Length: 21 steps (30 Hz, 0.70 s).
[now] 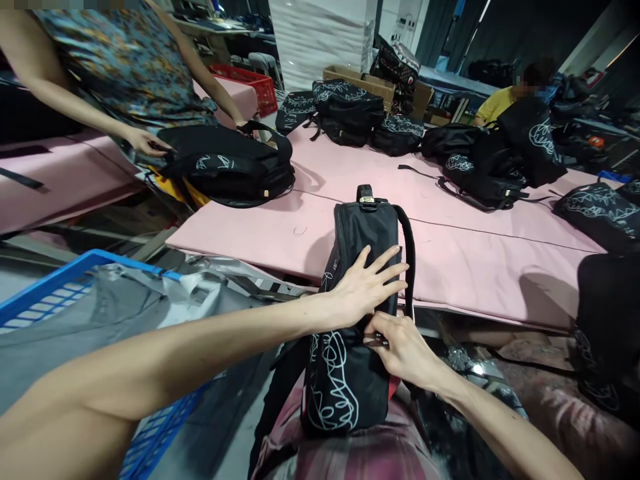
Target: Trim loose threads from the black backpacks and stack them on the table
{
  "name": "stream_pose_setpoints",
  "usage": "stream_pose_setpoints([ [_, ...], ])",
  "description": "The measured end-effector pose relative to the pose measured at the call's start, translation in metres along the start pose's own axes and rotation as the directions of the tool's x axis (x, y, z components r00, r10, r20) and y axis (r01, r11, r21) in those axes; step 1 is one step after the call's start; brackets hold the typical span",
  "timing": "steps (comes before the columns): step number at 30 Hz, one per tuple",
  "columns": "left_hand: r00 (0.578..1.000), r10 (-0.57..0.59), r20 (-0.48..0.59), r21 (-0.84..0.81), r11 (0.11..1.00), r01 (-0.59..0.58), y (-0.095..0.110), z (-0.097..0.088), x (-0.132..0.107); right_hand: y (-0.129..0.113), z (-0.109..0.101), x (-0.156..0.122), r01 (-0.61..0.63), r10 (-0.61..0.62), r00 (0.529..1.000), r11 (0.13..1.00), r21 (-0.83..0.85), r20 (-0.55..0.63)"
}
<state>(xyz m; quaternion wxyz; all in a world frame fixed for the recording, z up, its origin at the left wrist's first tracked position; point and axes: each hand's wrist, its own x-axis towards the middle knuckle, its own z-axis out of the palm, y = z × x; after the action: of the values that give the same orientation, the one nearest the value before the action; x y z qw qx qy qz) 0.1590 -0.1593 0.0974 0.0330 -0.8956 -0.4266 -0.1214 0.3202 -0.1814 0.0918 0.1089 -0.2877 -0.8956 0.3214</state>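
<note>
A black backpack (345, 387) with white scribble print stands on its narrow side across my lap, its top end resting against the pink table. My left hand (367, 288) lies flat on its dark side panel, fingers spread. Just below, the fingers of my right hand (400, 343) are pinched together at the backpack's side edge. A small dark part shows at those fingertips, too hidden to name. A carry handle (365, 193) with a gold-coloured tag sticks up at the far end, and a shoulder strap (409, 253) curves along the right side.
Across the pink table (475, 267), a co-worker's hands (147, 142) handle another black backpack (235, 170). More printed backpacks (350, 110) sit along the far side and at the right (480, 167). A blue crate (90, 267) with grey sheeting stands at my left. Another person sits far right.
</note>
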Motion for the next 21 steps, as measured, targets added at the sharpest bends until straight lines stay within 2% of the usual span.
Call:
stream_pose_setpoints([
  [4, 0.998, -0.033, -0.048, 0.028, 0.999, 0.035, -0.001, 0.012, 0.000, 0.004, 0.003, -0.003, -0.003, 0.013, 0.999, 0.958, 0.285, -0.033],
  [8, 0.994, 0.027, -0.110, -0.048, 0.998, -0.032, -0.009, 0.010, -0.010, 0.009, 0.004, -0.013, 0.052, -0.021, 0.996, 0.930, 0.365, -0.088],
  [11, 0.983, 0.033, -0.181, -0.196, 0.978, -0.069, -0.006, 0.005, -0.033, 0.015, 0.003, -0.026, 0.131, -0.103, 0.990, 0.936, 0.328, -0.101],
  [14, 0.985, 0.031, -0.167, -0.294, 0.953, -0.079, 0.010, 0.009, -0.064, 0.020, 0.002, -0.038, 0.163, -0.144, 0.986, 0.951, 0.263, -0.088],
  [17, 0.987, -0.051, -0.154, -0.265, 0.964, 0.008, 0.033, 0.017, -0.089, 0.025, 0.004, -0.046, 0.156, -0.153, 0.988, 0.975, 0.159, -0.036],
  [21, 0.957, -0.128, -0.260, -0.209, 0.975, 0.074, 0.054, 0.027, -0.106, 0.031, 0.011, -0.054, 0.179, -0.183, 0.983, 0.978, -0.111, -0.025],
])
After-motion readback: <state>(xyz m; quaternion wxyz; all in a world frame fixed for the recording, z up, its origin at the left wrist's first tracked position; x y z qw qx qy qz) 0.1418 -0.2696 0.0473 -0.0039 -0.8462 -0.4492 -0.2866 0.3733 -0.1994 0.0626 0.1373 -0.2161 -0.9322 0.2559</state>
